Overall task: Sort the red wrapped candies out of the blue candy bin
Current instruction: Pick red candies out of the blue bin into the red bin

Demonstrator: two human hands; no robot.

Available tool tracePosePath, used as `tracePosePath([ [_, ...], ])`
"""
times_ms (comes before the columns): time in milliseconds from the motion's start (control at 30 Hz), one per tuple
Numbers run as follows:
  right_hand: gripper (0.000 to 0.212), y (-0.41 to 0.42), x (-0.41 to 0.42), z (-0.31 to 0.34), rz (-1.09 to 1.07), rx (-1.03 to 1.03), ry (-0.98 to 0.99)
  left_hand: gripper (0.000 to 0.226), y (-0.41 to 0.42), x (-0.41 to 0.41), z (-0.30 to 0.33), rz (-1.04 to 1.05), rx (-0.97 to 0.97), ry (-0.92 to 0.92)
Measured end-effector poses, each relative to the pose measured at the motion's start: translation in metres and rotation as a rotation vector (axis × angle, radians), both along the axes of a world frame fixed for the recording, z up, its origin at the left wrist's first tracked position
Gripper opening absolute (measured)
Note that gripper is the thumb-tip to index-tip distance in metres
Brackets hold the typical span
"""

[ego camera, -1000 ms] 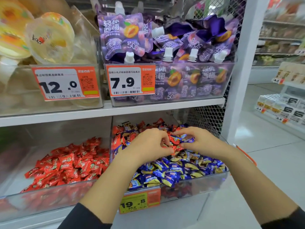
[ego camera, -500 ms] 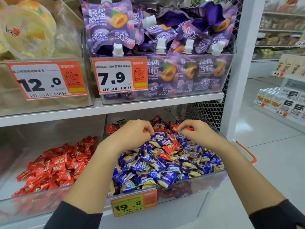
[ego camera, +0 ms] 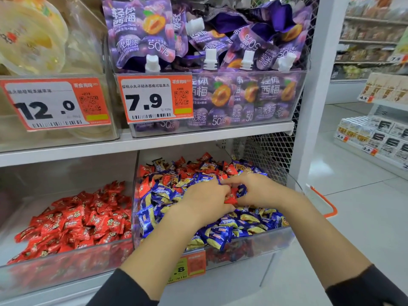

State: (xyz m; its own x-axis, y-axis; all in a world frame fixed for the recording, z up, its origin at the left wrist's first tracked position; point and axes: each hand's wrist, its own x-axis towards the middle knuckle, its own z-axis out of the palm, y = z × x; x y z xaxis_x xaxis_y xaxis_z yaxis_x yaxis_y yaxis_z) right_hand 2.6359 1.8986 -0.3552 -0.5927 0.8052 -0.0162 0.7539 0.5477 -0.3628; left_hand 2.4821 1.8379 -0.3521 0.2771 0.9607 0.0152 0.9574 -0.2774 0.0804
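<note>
Red candies (ego camera: pixel 192 166) still litter the back of the blue candy bin (ego camera: pixel 249 244), so we're early: left hand (ego camera: pixel 204 200) grips one, right hand (ego camera: pixel 262 192) pinches among wrappers, contents unclear.

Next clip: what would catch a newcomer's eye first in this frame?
Both hands, left and right, meet over the blue candy bin on the lower shelf, holding a red candy between them. The all-red bin sits to its left, and orange price tags front the shelf above.
</note>
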Motion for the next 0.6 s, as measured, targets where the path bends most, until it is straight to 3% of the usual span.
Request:
tracePosePath([
  [133, 0.021, 0.0, -0.002, 0.002, 0.002, 0.015, 0.055, 0.035, 0.001, -0.011, 0.007, -0.012, -0.015, -0.111],
  [267, 0.03, 0.004, 0.002, 0.006, -0.072, -0.045, 0.17, 0.033, -0.001, -0.029, 0.022, 0.027, -0.01, -0.345],
  [400, 0.017, 0.005, 0.002, 0.014, -0.181, -0.032, 0.322, 0.028, 0.001, -0.049, 0.032, 0.119, 0.063, -0.471],
  [600, 0.016, 0.006, -0.014, 0.004, -0.21, 0.138, 0.298, 0.026, 0.006, -0.072, 0.024, 0.356, 0.172, -0.306],
])
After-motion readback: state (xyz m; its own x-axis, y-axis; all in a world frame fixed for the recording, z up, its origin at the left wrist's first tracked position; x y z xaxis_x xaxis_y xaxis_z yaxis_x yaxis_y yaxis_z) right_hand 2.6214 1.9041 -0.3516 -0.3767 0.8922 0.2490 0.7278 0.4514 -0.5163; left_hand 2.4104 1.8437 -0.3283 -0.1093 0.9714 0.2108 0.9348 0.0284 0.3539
